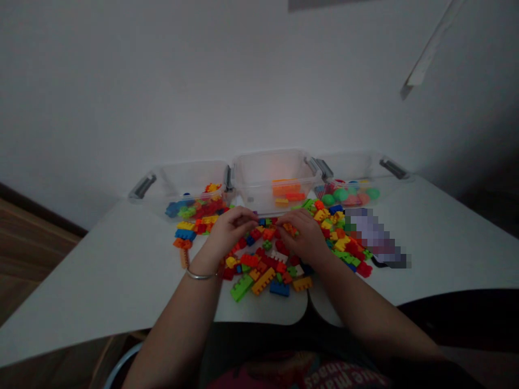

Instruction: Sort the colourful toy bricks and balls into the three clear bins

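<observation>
A heap of small plastic building bricks in red, orange, yellow, green and blue lies on the white table. My left hand rests on the heap with curled fingers; a metal bangle circles its wrist. My right hand is beside it, fingers pinched on an orange brick. What the left fingers hold is hidden.
Three clear plastic tubs stand at the back against the wall: the left tub with mixed bricks, the middle tub with a few orange bricks, the right tub with green and pink pieces. A blurred patch lies at right.
</observation>
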A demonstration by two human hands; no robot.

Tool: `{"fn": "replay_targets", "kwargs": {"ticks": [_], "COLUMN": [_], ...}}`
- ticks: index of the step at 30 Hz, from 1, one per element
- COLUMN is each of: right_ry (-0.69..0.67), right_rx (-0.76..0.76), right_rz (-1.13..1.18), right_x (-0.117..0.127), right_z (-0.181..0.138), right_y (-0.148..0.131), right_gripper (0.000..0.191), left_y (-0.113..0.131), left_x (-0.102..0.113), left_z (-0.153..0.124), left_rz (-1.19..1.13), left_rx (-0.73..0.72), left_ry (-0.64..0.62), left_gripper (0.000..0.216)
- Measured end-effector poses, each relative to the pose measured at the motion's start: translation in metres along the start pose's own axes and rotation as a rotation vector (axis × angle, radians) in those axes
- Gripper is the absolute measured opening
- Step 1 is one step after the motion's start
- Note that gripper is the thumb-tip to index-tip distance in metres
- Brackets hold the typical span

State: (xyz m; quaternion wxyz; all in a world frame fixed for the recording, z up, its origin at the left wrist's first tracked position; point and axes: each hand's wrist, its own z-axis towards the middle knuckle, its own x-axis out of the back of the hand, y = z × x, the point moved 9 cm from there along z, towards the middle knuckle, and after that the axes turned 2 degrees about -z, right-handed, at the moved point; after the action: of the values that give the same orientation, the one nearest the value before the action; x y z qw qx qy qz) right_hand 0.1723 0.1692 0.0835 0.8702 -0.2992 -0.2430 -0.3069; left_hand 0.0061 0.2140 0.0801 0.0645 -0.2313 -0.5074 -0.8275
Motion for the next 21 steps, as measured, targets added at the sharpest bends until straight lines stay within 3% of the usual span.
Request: {"fn": "replay_targets", "kwargs": {"ticks": [6, 9, 15, 21], "right_ry": [0.044, 0.036, 0.02, 0.021], "right_rx": [-0.06, -0.068, -0.071, -0.061], "right_rz": [-0.015, -0.025, -0.025, -0.016], "right_x": [0.007, 0.006, 0.003, 0.003], "right_z": [0.0, -0.001, -0.002, -0.001], "right_y": [0.01, 0.012, 0.011, 0.011], "right_gripper": [0.009, 0.012, 0.015, 0.014], "left_y": [-0.006, -0.003, -0.003, -0.011], "left_x": [0.081, 0.107, 0.138, 0.14], "left_z": [-0.021, -0.033, -0.036, -0.028], "left_rz": [0.012, 0.029, 0.164, 0.708], "left_rx": [-0.053, -0.106, -0.113, 0.022], "left_ry": [0.775, 1.02, 1.089, 0.903], "left_gripper": [0.013, 0.016, 0.017, 0.017]}}
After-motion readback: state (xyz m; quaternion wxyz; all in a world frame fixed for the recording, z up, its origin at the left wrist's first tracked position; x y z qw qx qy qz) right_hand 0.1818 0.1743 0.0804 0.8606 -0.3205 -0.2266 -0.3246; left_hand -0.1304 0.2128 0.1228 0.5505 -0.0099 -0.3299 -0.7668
